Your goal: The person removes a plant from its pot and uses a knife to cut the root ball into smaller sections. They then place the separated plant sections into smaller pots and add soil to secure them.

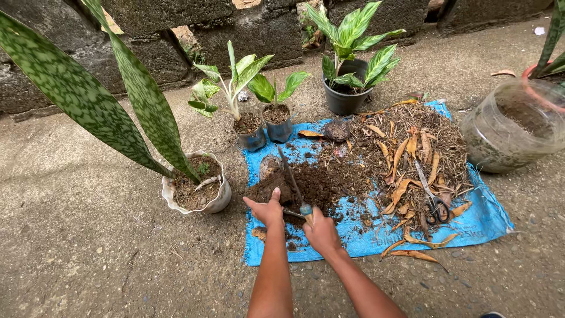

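My right hand (321, 231) grips the handle of a narrow garden trowel (291, 179), whose blade points away over a heap of dark soil (321, 182) on a blue woven sack (471, 227). My left hand (268, 207) rests on the near left side of the soil heap, thumb up, next to a small clear soil-filled cup (269, 166). I cannot tell whether it holds anything.
A white pot (220, 200) with a tall mottled plant stands left of the sack. Two small potted plants (265, 126) and a black pot (344, 100) stand at its far edge. Dry leaves (406, 153) and scissors (434, 203) lie on the right. A clear jar (509, 132) stands at right.
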